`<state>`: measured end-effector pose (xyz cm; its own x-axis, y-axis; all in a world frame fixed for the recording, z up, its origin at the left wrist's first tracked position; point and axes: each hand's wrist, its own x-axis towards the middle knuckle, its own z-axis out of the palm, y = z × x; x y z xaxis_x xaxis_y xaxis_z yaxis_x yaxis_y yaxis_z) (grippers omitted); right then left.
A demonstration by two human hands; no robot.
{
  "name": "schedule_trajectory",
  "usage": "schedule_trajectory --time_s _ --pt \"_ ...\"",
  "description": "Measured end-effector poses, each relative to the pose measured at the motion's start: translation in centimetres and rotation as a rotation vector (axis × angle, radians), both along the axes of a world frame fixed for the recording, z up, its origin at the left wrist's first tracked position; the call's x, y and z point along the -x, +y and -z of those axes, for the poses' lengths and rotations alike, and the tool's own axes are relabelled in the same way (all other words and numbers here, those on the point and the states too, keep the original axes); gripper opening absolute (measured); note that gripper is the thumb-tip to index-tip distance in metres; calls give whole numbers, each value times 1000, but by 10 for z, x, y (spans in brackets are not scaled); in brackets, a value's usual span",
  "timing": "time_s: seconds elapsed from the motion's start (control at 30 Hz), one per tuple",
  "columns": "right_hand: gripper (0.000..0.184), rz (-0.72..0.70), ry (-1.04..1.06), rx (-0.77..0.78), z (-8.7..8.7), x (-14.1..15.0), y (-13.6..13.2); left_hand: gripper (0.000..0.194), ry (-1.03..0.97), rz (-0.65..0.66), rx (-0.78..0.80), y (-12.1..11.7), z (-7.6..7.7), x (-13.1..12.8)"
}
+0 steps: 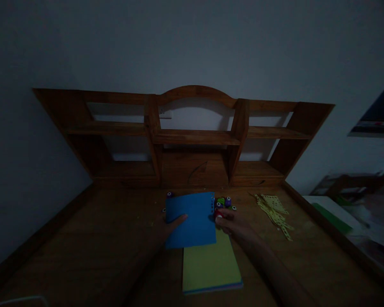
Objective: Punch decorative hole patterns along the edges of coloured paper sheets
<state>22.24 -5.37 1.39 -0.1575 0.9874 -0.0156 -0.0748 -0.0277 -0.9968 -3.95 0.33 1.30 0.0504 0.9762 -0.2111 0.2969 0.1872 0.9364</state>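
My left hand (170, 227) grips a sheet of blue paper (195, 228) by its left side, thumb on top. A row of small punched holes runs down the upper right edge of that sheet. At this edge, my right hand (235, 225) is closed around a small red craft punch (218, 212) with a pale round spot. Whether the paper sits inside its slot I cannot tell. Under the blue sheet lies a stack of coloured paper (211, 266), yellow on top. Behind the right hand are several purple and green craft punches (222, 202).
Punched yellow paper strips (275, 213) lie in a heap on the right of the wooden desk (99, 238). Another purple punch (170, 195) stands behind the blue sheet's left corner. A wooden shelf unit (195, 137) closes off the back against the wall.
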Motion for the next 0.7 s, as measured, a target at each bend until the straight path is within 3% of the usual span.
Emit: schedule_trajectory --time_s 0.17,0.43,0.7 --pt "35 -23 -2 64 6 -4 2 52 -96 95 27 1 1 1" --pt "32 37 66 35 12 -4 5 50 -76 100 29 -1 -3 1" --pt "31 37 128 34 13 -3 5 52 -209 94 91 -3 0 -2"
